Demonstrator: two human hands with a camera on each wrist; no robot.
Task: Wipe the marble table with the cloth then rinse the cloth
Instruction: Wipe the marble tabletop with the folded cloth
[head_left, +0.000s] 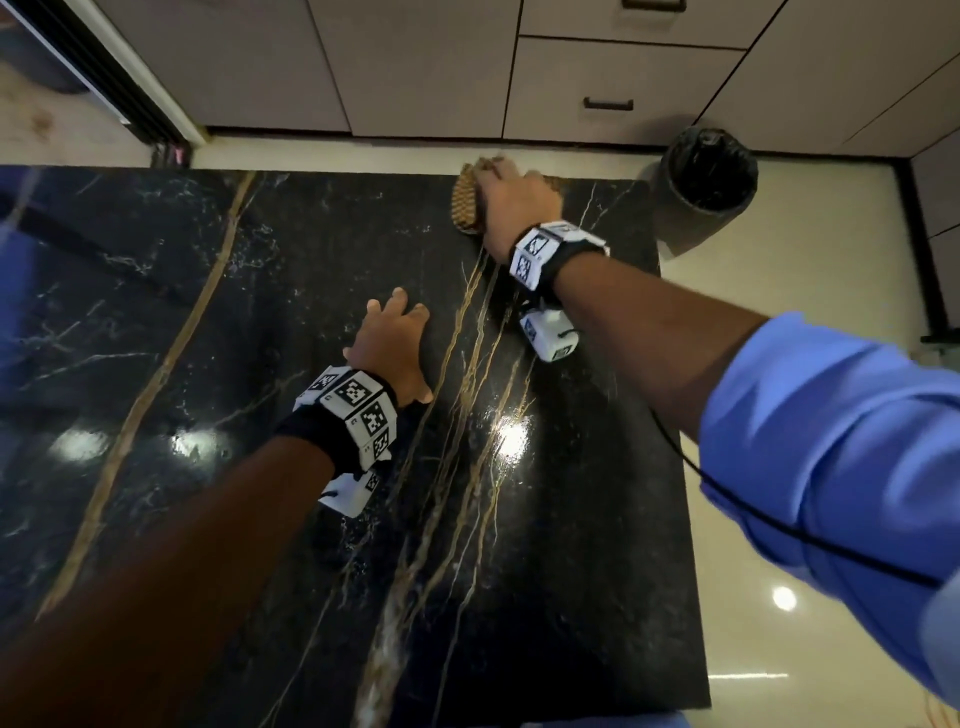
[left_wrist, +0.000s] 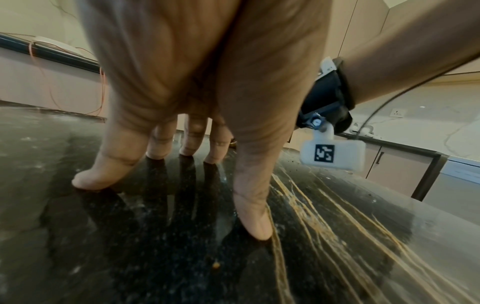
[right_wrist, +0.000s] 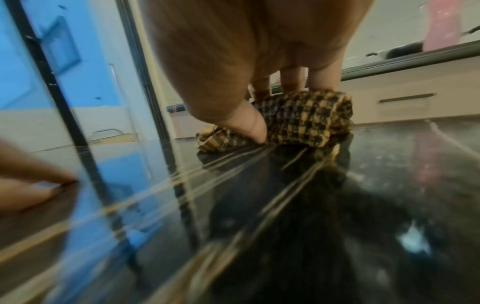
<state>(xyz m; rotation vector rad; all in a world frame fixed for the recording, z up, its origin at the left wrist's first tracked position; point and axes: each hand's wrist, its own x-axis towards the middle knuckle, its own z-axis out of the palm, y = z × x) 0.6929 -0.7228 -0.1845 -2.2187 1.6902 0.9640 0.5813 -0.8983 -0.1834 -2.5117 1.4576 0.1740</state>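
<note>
A yellow-and-black checked cloth (head_left: 464, 205) (right_wrist: 306, 119) lies bunched at the far edge of the black marble table (head_left: 311, 260), right of centre. My right hand (head_left: 511, 200) is on top of it. In the right wrist view the thumb digs into the cloth's near side and the fingers (right_wrist: 291, 80) come down behind it, so the hand grips it against the table (right_wrist: 285, 226). My left hand (head_left: 392, 343) (left_wrist: 194, 72) is nearer me on the table (left_wrist: 155, 246), fingers spread and fingertips planted on the stone, holding nothing.
A dark round bin (head_left: 706, 176) stands on the pale floor (head_left: 779, 467) just past the table's far right corner. Beige cabinet drawers (head_left: 608, 78) run along the far wall. A small brown crumb (left_wrist: 215, 265) lies on the stone near my left hand.
</note>
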